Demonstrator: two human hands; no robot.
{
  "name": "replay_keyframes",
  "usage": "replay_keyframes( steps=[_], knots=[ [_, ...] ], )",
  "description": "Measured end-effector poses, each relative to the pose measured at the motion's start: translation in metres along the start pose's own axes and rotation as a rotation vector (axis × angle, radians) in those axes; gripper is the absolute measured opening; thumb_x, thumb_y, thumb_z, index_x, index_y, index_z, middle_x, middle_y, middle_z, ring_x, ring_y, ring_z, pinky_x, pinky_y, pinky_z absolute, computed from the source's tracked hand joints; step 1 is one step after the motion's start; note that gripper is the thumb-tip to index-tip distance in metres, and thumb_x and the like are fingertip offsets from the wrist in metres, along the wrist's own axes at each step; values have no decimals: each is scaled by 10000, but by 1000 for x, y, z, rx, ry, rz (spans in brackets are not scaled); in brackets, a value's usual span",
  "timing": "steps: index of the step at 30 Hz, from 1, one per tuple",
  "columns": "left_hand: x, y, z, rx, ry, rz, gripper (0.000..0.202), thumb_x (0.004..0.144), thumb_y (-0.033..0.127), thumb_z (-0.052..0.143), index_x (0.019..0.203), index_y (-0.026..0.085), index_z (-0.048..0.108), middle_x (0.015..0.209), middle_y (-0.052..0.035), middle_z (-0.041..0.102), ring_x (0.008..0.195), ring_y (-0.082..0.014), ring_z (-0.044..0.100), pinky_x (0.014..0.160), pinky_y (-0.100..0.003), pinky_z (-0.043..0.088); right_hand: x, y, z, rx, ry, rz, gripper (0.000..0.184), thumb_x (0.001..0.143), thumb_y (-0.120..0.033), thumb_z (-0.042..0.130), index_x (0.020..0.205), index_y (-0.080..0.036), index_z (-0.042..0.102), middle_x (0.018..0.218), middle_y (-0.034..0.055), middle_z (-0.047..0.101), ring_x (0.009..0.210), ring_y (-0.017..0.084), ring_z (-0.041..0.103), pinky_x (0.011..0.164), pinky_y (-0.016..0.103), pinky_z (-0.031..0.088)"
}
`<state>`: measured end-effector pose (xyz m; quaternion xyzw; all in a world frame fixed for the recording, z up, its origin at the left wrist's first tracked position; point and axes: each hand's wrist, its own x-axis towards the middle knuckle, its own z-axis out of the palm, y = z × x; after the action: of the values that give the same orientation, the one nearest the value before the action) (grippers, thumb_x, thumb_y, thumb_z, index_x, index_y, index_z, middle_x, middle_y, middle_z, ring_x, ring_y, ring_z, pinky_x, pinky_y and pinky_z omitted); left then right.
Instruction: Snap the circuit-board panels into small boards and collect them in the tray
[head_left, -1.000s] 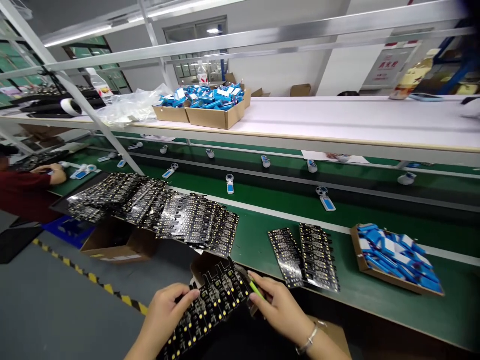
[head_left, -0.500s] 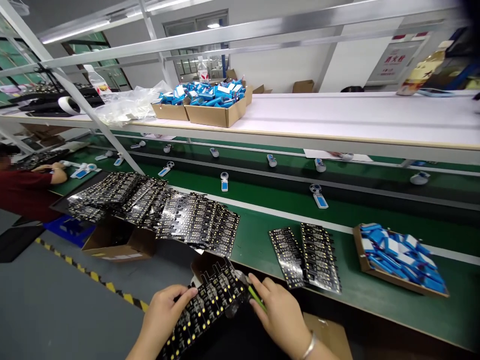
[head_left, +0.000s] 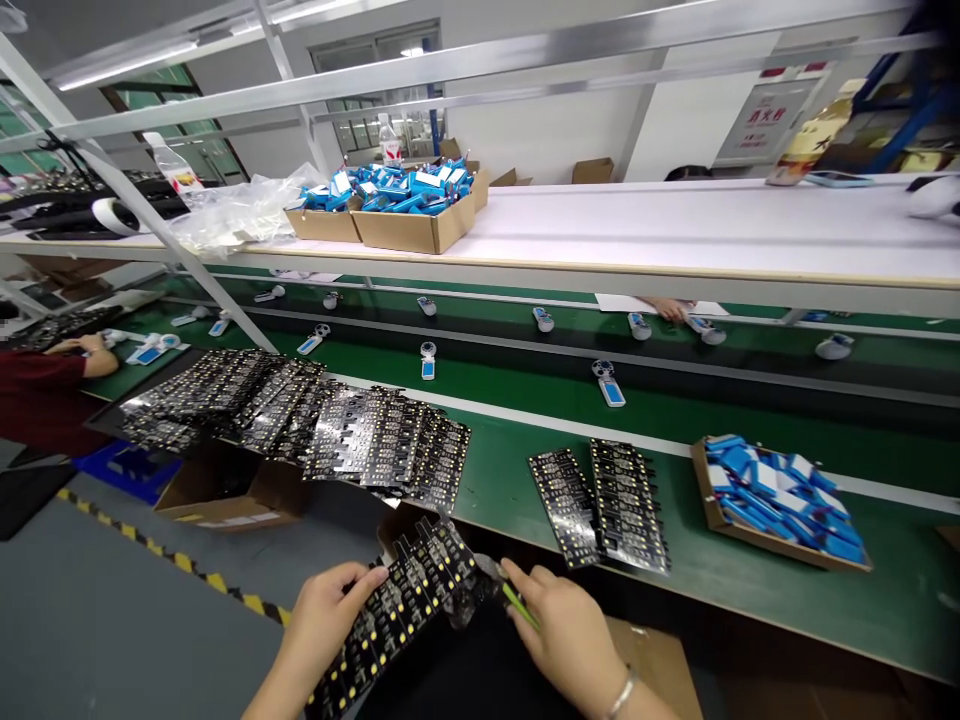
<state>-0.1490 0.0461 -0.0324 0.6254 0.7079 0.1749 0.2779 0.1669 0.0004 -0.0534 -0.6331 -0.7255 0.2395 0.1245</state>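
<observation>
My left hand pinches the edge of a black circuit board panel, thumb on top. The panel is tilted in front of my lap and carries rows of yellow-white components. In my right hand are green-handled pliers, their metal jaws by the panel's right end. Whether the jaws touch the panel I cannot tell. A dark, shiny, crumpled piece shows just under that end. Two more panels, a left one and a right one, lie on the green bench beyond my right hand.
Stacked panels spread along the bench at left. A carton tray of blue packs stands at right. White handheld devices lie on the green line behind. Overhead, a shelf bears blue-pack boxes. A co-worker's sleeve is far left.
The pliers have moved slightly right, away from the panel's end, leaving a wider gap. My view has shifted a little. Another person's hand now shows beneath the shelf at the back.
</observation>
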Motion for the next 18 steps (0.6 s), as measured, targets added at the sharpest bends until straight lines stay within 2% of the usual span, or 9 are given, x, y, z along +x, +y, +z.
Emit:
replay_keyframes(
  steps=[2,4,6,8,10,13,16,18],
  knots=[
    [2,-11,-7,44,-11,-50,503,815,652,488,629,217,658,589,11,631,657,-210,595,614,-248,397,6,1,12,-174,37,108,509,863,-163,474,1354,-287,519,965,114,654,820,246,615,707,342,454],
    [6,-26,-16,0,4,-107,474,804,650,513,673,225,679,655,-3,678,737,-238,628,667,-263,422,16,4,25,-137,-24,176,537,806,-130,523,1330,-241,550,1003,151,654,892,291,613,751,384,446],
    [9,-39,-24,-208,69,-174,424,727,640,623,762,226,709,804,-23,736,876,-270,648,746,-277,458,29,7,36,3,-98,180,520,722,-136,603,1238,-188,622,984,155,667,903,307,623,769,391,449],
    [10,-42,-27,-562,147,-240,439,639,585,741,891,228,704,933,-31,750,967,-271,649,794,-287,492,40,6,43,139,-136,159,398,690,-142,609,1081,-166,681,868,106,681,808,259,641,717,338,460],
    [8,-30,-22,-958,182,-260,486,609,481,813,1006,248,660,980,-21,747,963,-240,667,789,-299,526,47,-4,46,284,-166,110,278,741,-166,555,997,-182,663,787,40,666,736,192,630,654,268,457],
    [-1,10,-1,-1367,207,-259,463,582,285,864,984,234,640,892,-3,753,858,-200,704,734,-290,560,49,-33,39,649,-152,17,277,871,-329,485,1112,-209,549,940,24,645,736,143,601,592,223,454],
    [-12,48,26,-1512,244,-246,395,584,194,856,922,192,652,883,-22,761,859,-215,720,731,-295,587,47,-58,21,1100,-85,-46,430,882,-512,505,1181,-204,482,1050,59,611,802,161,599,652,263,493],
    [-19,62,41,-1529,242,-244,368,615,200,843,926,177,649,916,-46,765,862,-242,730,719,-327,607,47,-65,9,1152,-20,-104,444,889,-510,521,1211,-206,494,1090,72,626,942,195,610,822,323,505]
  ],
)
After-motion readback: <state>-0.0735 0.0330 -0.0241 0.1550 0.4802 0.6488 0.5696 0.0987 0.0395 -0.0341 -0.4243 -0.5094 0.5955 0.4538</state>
